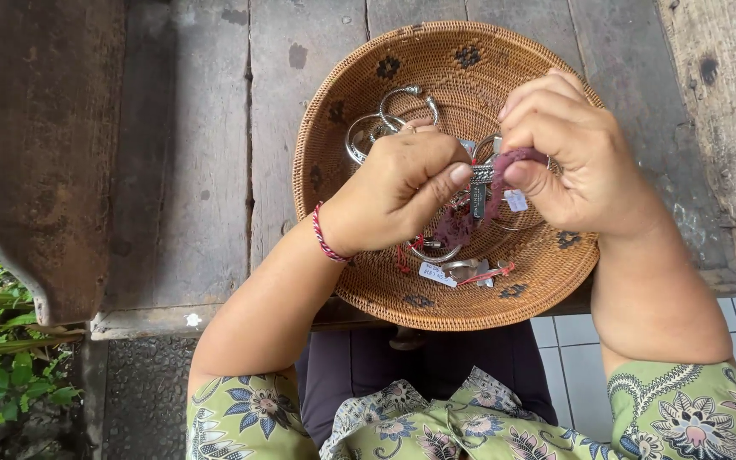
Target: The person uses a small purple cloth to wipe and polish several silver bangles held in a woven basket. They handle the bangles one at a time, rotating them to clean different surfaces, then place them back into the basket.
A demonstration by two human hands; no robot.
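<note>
Left hand [402, 183] fingers pinch a small silver metal jewellery piece [480, 175] above the round woven rattan basket [334, 145]. Right hand [568, 149] fingers grip a dark red cloth [517, 159] against it. Polishing appears under way; several silver bangles [385, 119] remain in the basket on the weathered wooden bench [198, 170].

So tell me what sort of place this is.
Probably an outdoor porch or craft stall: a weathered plank table, green plants beside it, and a woven basket of silver bangles with small tags.
</note>
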